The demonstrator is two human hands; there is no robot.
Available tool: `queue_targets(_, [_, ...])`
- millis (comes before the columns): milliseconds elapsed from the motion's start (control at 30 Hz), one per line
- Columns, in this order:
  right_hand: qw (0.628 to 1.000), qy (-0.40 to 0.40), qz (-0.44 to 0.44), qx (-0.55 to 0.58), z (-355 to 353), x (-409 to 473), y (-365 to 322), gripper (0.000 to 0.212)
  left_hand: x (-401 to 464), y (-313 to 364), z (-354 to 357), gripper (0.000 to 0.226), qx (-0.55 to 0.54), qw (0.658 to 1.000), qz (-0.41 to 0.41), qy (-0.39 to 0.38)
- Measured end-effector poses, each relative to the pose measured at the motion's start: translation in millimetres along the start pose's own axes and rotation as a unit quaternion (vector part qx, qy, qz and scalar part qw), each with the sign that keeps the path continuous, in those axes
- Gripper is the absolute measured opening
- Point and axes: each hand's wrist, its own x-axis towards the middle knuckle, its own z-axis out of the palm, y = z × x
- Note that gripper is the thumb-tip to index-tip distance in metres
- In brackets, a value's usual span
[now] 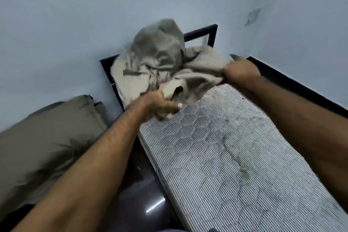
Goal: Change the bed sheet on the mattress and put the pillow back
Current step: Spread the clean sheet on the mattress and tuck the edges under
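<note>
1. Head view, looking down along a narrow bed set in a corner of pale blue walls (56, 15).
2. Mattress (235, 156): striped, quilted surface bare over most of its visible length; it sits in a black bed frame (293, 84).
3. Bed sheet (160, 62): beige-grey, bunched in a heap at the far end of the mattress, part of it rising in a hump against the headboard rail. Blurred; folds cannot be read in detail.
4. Left hand (160, 107): fingers curled round a fold of the sheet at the near left edge of the heap, over the mattress's left side.
5. Right hand (243, 71): fist closed on the sheet's edge at the right side of the heap, near the wall-side frame rail.
6. Both arms extended forward, well apart.
7. Pillow (47, 137): olive-brown case, lying off the bed to the left, against the wall. What it rests on cannot be told.
8. Dark glossy floor (143, 203) shows between pillow and bed.
</note>
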Motion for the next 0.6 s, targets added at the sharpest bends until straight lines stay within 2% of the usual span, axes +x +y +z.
queue_targets(33, [0.999, -0.039, -0.013, -0.019, 11.3, -15.8, 2.5, 0.036, -5.1, -7.5, 19.5, 0.040, 0.043, 0.998, -0.022, -0.030])
queue_targets(100, [0.994, -0.112, 0.010, -0.008, 38.1, -45.6, 9.5, 0.038, -9.1, -22.2, 54.9, 0.051, 0.165, 0.985, -0.047, -0.038])
queue_targets(167, [0.985, -0.171, 0.020, -0.009, 65.7, -72.1, 16.3, 0.038, -12.6, -22.9, 87.8, 0.041, 0.237, 0.971, -0.033, -0.018])
queue_targets(233, [0.985, -0.175, 0.008, -0.005, 93.3, -100.1, 18.9, 0.038, -17.3, -16.7, 117.1, 0.037, 0.270, 0.962, -0.017, 0.016])
queue_targets(300, [0.983, -0.182, 0.035, 0.002, 108.9, -126.8, 18.0, 0.033, -27.9, -11.6, 141.6, 0.030, 0.248, 0.966, -0.024, 0.062])
queue_targets(400, [0.978, -0.189, 0.084, -0.022, 142.0, -165.3, 34.3, 0.040, -43.3, -11.8, 185.0, 0.024, 0.162, 0.978, -0.006, 0.131])
queue_targets(533, [0.968, -0.229, 0.101, -0.029, 172.5, -226.8, 60.1, 0.038, -73.4, -19.1, 246.6, 0.037, 0.145, 0.986, 0.067, 0.051])
queue_targets(600, [0.956, -0.248, 0.153, -0.018, 169.4, -257.2, 61.4, 0.032, -83.6, -29.7, 276.5, 0.044, 0.135, 0.985, 0.101, 0.025])
